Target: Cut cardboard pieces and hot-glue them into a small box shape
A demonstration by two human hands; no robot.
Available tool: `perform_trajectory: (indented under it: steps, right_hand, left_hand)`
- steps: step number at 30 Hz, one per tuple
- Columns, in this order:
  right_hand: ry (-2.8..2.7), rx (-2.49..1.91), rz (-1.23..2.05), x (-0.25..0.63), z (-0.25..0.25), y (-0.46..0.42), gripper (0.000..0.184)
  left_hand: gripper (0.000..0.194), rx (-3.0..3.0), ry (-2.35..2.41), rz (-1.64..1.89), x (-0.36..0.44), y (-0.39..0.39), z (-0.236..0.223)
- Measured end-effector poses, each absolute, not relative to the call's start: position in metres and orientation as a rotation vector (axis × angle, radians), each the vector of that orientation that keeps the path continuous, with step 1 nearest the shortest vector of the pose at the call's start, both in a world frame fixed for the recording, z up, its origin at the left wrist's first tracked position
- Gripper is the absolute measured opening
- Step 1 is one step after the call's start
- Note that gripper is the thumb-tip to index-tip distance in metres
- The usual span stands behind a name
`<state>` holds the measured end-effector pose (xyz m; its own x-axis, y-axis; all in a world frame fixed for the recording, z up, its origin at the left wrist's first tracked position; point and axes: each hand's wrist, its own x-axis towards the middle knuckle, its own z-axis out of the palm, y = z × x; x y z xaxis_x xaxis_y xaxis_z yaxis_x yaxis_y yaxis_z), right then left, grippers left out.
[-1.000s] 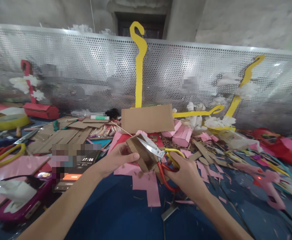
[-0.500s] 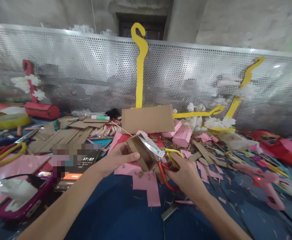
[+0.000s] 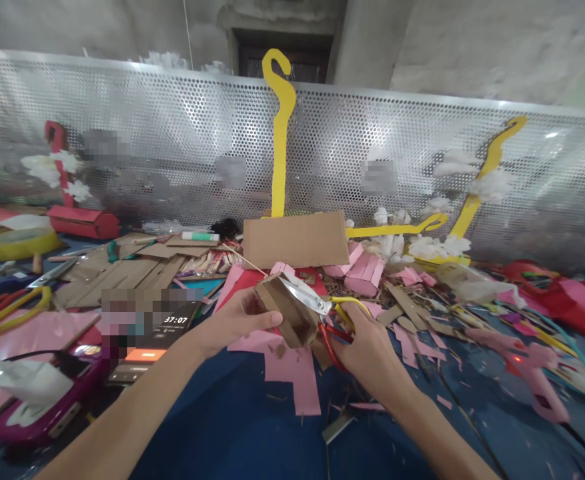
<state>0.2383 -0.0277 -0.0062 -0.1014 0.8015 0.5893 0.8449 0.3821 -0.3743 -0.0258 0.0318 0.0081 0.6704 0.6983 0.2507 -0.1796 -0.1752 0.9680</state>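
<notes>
My left hand (image 3: 245, 320) grips a small folded cardboard box (image 3: 292, 313) by its left side, thumb on the near face. In my right hand (image 3: 365, 340) is a pair of scissors (image 3: 309, 298) with one yellow and one red handle loop. The blades lie along the upper edge of the cardboard box, pointing up and left; whether they cut into it I cannot tell. Below the box, a stepped piece of pink paper (image 3: 292, 383) lies on the blue table surface. Behind it stands a larger brown cardboard panel (image 3: 296, 239) with a yellow hook-topped strip (image 3: 281, 147) rising behind.
A pink glue gun (image 3: 522, 367) with a lit red light lies at right. At left are a phone (image 3: 162, 340), a purple power bank or charger (image 3: 47, 407) and another pair of scissors (image 3: 17, 310). Cardboard scraps (image 3: 117, 277) lie behind. A perforated metal panel (image 3: 182, 147) closes the back.
The scissors' handle loops have drawn closer together as my right hand closes slightly. The cardboard box stays nearly in place in my left hand.
</notes>
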Motion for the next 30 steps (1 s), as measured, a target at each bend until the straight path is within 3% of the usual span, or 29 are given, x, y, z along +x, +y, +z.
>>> perform_trajectory:
  steps: [8,19,30]
  right_hand:
    - [-1.933,-1.441,-0.008,0.238,-0.007,-0.029,0.02]
    - [-1.926,-1.455,0.097,0.245,-0.008,-0.026,0.006]
    - [-1.866,-1.475,0.087,0.241,-0.004,-0.029,0.007]
  left_hand:
    - [0.024,1.45,0.359,0.801,-0.018,0.023,0.018]
    - [0.032,1.509,0.47,0.838,-0.025,0.03,0.011]
    - [0.044,1.502,0.556,0.839,-0.027,0.032,0.007]
